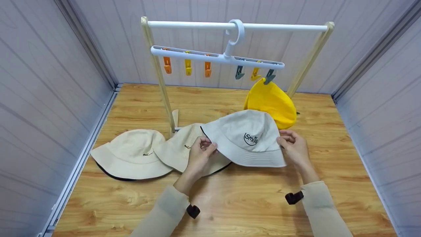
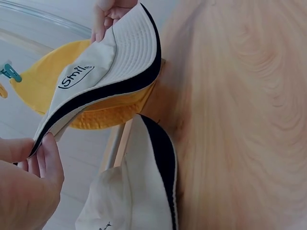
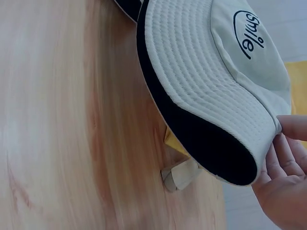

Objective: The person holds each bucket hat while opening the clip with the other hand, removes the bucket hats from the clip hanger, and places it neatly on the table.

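Both hands hold up a pale grey bucket hat (image 1: 243, 138) with "Smile" stitched on its front and a black underside to its brim. My left hand (image 1: 200, 153) pinches the brim at its left end, thumb on top. At the other side my right hand (image 1: 294, 146) pinches the hat where crown meets brim; the right wrist view shows the thumb over the fabric. Behind it a yellow hat (image 1: 273, 102) hangs from a dark green clip (image 1: 269, 76). Two cream bucket hats, one at the left (image 1: 131, 154) and one partly under my left hand (image 1: 179, 148), lie overlapping on the table.
A white hanger (image 1: 197, 56) hooks over the white bar (image 1: 194, 24) of a wooden-legged rack. Along it dangle several clips, including an orange clip (image 1: 167, 65) and a yellow clip (image 1: 188, 67). Panel walls enclose the wooden table (image 1: 243, 207) on three sides.
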### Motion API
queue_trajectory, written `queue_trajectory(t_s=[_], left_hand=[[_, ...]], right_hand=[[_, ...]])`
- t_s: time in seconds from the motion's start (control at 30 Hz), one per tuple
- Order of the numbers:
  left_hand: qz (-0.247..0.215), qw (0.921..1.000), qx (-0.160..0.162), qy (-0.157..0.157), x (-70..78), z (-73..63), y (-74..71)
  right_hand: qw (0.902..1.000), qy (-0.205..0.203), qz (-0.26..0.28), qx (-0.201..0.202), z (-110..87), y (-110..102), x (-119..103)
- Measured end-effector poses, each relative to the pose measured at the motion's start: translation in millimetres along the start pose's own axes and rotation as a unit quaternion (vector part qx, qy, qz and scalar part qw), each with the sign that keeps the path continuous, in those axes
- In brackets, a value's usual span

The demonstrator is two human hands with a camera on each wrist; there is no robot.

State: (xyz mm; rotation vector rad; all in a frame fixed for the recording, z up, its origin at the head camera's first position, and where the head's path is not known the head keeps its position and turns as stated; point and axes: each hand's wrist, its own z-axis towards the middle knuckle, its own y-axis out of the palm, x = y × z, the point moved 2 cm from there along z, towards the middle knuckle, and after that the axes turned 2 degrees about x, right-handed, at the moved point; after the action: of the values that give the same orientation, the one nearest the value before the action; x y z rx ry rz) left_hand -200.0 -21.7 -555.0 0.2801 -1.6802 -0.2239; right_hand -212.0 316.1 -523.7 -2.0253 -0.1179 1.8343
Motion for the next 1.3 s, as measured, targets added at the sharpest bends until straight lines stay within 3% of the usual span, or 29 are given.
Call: queue_trajectory(t_s=[0.2,0.57,0.87,1.3], left_hand=[[0.020,0.9998,-0.001,-0.009,-8.6,-6.5,-0.6],[0.024,0.9994,-0.004,-0.026,-26.2,-14.8,-3.4],[0.005,0.9954,-0.017,-0.094,-40.0,-19.4,-6.9],[0.048,0.9912,-0.006,-0.123,-45.1,-18.1,-5.6]], right_hand=[[0.9995,0.004,-0.029,-0.014,-0.9,-2.7,5.9],[0.9985,0.022,-0.033,-0.038,-0.6,-3.3,21.0],[0.9959,0.029,-0.067,-0.053,1.7,0.4,32.2],[0.9887,0.043,-0.122,-0.077,22.0,7.3,40.4]])
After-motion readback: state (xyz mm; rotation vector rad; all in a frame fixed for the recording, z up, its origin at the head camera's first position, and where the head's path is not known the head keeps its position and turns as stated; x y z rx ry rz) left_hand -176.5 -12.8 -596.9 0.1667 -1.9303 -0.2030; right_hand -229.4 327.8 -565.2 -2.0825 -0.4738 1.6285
